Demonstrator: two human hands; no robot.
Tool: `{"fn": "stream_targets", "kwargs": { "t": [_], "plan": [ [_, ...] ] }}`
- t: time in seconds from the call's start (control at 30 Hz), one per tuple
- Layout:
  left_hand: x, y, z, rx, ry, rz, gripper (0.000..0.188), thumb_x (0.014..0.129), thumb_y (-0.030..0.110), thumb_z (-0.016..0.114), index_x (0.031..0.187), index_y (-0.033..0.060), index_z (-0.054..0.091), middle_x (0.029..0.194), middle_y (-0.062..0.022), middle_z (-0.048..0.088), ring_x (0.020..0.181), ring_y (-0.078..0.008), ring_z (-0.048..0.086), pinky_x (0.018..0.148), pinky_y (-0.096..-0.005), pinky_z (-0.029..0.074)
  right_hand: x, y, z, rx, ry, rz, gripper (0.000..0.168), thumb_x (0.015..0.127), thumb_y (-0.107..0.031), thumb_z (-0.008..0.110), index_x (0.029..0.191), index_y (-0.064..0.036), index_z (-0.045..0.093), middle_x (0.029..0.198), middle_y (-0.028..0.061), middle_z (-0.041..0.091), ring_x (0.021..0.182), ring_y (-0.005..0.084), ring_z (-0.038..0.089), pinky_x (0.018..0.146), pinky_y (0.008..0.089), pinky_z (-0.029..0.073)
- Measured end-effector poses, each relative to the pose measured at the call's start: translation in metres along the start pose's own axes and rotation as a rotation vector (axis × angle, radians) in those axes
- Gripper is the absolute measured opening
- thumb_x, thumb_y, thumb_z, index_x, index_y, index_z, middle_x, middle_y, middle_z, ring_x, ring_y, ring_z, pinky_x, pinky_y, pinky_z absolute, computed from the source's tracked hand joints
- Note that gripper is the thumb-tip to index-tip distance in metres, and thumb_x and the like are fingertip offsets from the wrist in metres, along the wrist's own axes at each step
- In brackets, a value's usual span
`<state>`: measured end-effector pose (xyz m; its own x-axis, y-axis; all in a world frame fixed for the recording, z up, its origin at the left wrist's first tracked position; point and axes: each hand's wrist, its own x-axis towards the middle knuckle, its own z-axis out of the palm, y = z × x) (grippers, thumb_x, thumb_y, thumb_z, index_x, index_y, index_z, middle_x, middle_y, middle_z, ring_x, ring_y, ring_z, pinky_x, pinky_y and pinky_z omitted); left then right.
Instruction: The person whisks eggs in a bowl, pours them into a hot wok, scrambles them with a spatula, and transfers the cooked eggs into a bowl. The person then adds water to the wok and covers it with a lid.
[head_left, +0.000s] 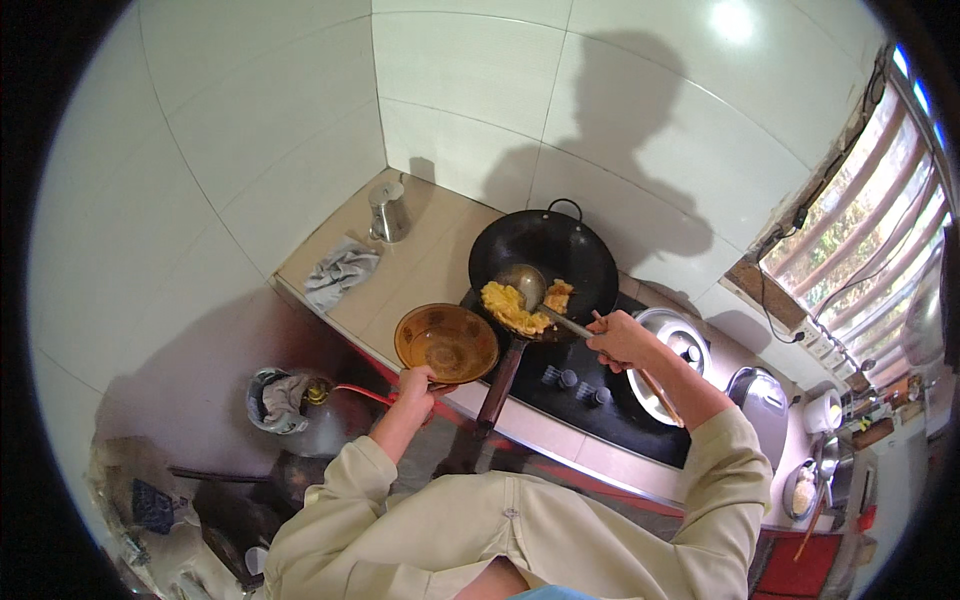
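Note:
My left hand (417, 386) grips the near rim of an amber-brown bowl (442, 341), tilted slightly beside the wok. No food shows inside the bowl. In my right hand (621, 341) is the handle of a metal ladle (529, 285), whose scoop rests inside the black wok (495, 240). Wooden chopsticks (660, 396) are also held in that hand, sticking out under the wrist. Yellow scrambled egg (511, 306) lies around the ladle's scoop, with a browner piece to its right. The wok's wooden handle (501, 382) points toward me.
A black cooktop (600, 427) with knobs supports the wok and a lidded pot (673, 337). Farther right sits a rice cooker (759, 409). A metal pitcher (388, 214) and crumpled cloth (341, 274) lie on the left counter. Below stands a gas cylinder (334, 427).

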<state>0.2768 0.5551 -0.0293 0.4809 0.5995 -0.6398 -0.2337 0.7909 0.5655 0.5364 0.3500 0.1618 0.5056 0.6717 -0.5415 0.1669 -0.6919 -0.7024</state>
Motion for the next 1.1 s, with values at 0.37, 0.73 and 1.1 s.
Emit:
{"fn": "stream_targets", "kwargs": {
  "t": [0.37,0.73,1.1],
  "plan": [
    [0.008,0.007,-0.004,-0.066,-0.111,-0.025,0.047,0.067,-0.008,0.043,0.114,-0.0071,0.036,0.111,-0.0266,0.048,0.096,-0.0472,0.055,0.075,-0.0628,0.05,-0.083,-0.029,0.053,-0.034,0.093,-0.144,0.032,0.085,-0.013,0.054,0.113,0.001,0.057,0.056,0.0045,0.051,0.043,0.0117,0.051,0.039,0.0287,0.042],
    [-0.038,0.04,-0.029,-0.024,-0.119,0.107,0.044,0.068,-0.009,0.044,0.112,-0.0004,0.043,0.108,-0.0173,0.049,0.093,-0.0389,0.054,0.074,-0.0611,0.049,-0.086,-0.009,0.098,-0.687,0.383,-0.658,0.051,0.077,-0.013,0.063,0.123,-0.009,0.042,0.075,0.0191,0.061,0.061,0.036,0.061,0.05,0.0434,0.047],
    [-0.06,0.1,0.063,0.141,-0.277,0.217,0.019,0.065,-0.002,0.05,0.085,-0.0009,0.051,0.087,-0.0127,0.053,0.082,-0.031,0.057,0.075,-0.0473,0.052,-0.081,0.006,0.07,-0.696,0.671,-0.77,0.051,0.076,-0.011,0.063,0.124,-0.01,0.048,0.069,0.0118,0.056,0.055,0.029,0.059,0.047,0.0373,0.047]
  ]
}}
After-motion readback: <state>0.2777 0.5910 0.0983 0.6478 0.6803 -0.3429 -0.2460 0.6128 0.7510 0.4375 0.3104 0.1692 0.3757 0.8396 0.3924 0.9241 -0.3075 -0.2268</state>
